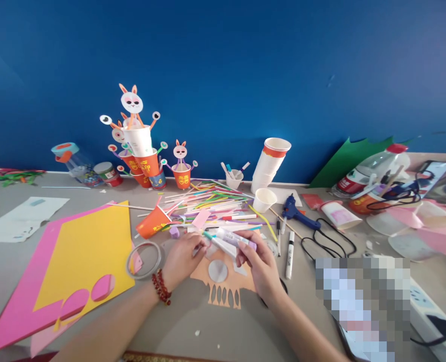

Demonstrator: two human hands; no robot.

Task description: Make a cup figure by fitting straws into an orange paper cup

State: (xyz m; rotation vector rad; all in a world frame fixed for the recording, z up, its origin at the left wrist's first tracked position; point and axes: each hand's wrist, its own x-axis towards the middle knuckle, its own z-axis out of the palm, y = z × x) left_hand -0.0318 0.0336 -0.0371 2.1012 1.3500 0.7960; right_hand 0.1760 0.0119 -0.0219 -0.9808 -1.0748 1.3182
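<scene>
My right hand (259, 261) is closed around a white marker pen (228, 236) with a printed label and a lilac end. The pen lies nearly level, its other end pointing toward my left hand (183, 256). The fingers of that left hand are pinched together close to a small green tip; what they hold, if anything, is too small to make out. Both hands hover over a peach card sheet (223, 296) with several petal-shaped cutouts along its near edge. On this sheet rests a pale round disc (218, 271). A red bead bracelet (161, 287) circles my left wrist.
Yellow card (91, 246) and pink card lie left, beside a tape roll (129, 266). Colourful sticks (211, 198) spread behind my hands. Rabbit-faced cups (138, 141) and stacked paper cups (266, 171) stand at the back. A blue glue gun (302, 216) with a cable lies right.
</scene>
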